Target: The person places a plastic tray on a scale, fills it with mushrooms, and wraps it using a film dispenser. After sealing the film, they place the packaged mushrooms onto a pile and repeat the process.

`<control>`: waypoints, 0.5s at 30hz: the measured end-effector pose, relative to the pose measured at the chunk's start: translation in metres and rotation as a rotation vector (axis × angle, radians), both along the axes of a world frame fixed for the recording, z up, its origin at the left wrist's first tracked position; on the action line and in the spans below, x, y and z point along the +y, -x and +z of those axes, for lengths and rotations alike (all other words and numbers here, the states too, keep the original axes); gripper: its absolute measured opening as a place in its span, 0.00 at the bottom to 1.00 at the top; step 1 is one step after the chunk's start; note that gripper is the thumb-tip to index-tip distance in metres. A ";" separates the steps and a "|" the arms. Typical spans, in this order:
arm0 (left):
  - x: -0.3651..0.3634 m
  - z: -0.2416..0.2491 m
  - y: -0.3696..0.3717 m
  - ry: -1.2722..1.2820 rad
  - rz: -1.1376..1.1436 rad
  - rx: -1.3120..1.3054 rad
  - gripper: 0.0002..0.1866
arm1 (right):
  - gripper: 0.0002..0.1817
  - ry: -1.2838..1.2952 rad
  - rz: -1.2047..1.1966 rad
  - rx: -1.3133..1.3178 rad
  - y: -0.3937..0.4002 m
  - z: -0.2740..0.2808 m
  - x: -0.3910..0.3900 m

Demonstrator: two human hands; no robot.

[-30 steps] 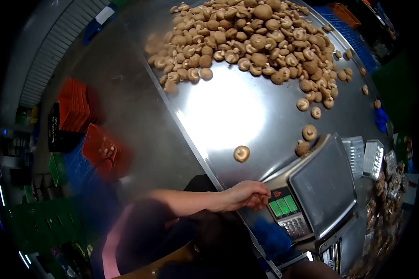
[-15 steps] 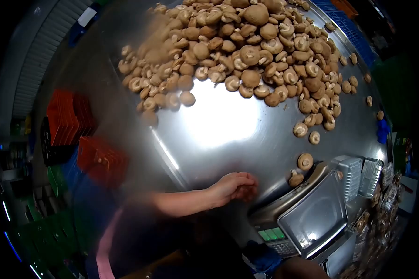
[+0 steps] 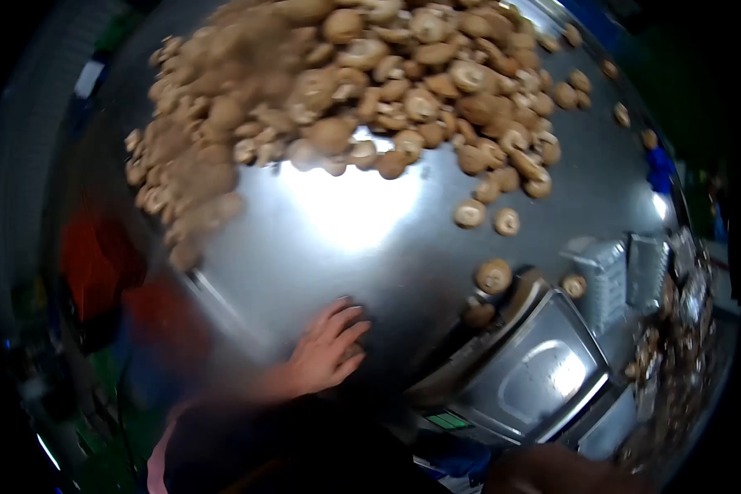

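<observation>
Left hand (image 3: 328,350): fingers spread, nothing seen gripped, by the surface's (image 3: 403,239) near left edge. Presumed right hand (image 3: 552,471): blurred; grip cannot be told. Mushrooms (image 3: 329,136): heaped toward the far edge. Step judged: reaching; contact calls for extending farther.

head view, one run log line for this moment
left hand: over table, hold unclear | mushrooms: heaped on table | scale: right of hand | trays: beside scale
</observation>
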State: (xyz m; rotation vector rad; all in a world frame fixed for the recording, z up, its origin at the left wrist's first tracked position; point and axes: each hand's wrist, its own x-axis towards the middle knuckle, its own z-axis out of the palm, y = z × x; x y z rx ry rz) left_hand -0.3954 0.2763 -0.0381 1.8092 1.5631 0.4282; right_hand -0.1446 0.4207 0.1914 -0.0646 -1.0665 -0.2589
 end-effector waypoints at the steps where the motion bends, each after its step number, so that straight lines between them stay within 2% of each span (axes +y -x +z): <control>1: -0.010 -0.004 0.002 0.044 -0.053 0.013 0.28 | 0.28 0.288 -0.034 -0.171 -0.035 -0.017 0.005; 3: -0.032 -0.017 0.002 0.067 -0.162 0.018 0.31 | 0.27 0.912 -0.291 -0.465 -0.105 -0.063 0.016; 5: -0.043 -0.033 0.001 -0.012 -0.257 0.034 0.31 | 0.27 1.272 -0.555 -0.689 -0.147 -0.095 0.037; 6: -0.046 -0.036 0.003 -0.063 -0.290 0.063 0.31 | 0.30 1.464 -0.762 -0.754 -0.150 -0.106 0.045; 7: -0.047 -0.039 0.006 -0.054 -0.305 -0.007 0.30 | 0.34 1.514 -0.830 -0.901 -0.175 -0.121 0.051; 9: -0.042 -0.042 0.007 -0.029 -0.291 -0.114 0.29 | 0.39 1.582 -0.898 -1.018 -0.228 -0.155 0.058; 12: -0.016 -0.035 0.000 0.007 -0.088 -0.227 0.28 | 0.49 1.726 -0.815 -1.161 -0.265 -0.189 0.068; 13: 0.002 -0.040 0.003 -0.053 -0.146 -0.124 0.29 | 0.51 1.773 -0.843 -1.171 -0.273 -0.199 0.067; 15: 0.054 -0.018 -0.004 -0.258 -0.049 -0.126 0.30 | 0.55 1.860 -0.866 -1.214 -0.295 -0.212 0.075</control>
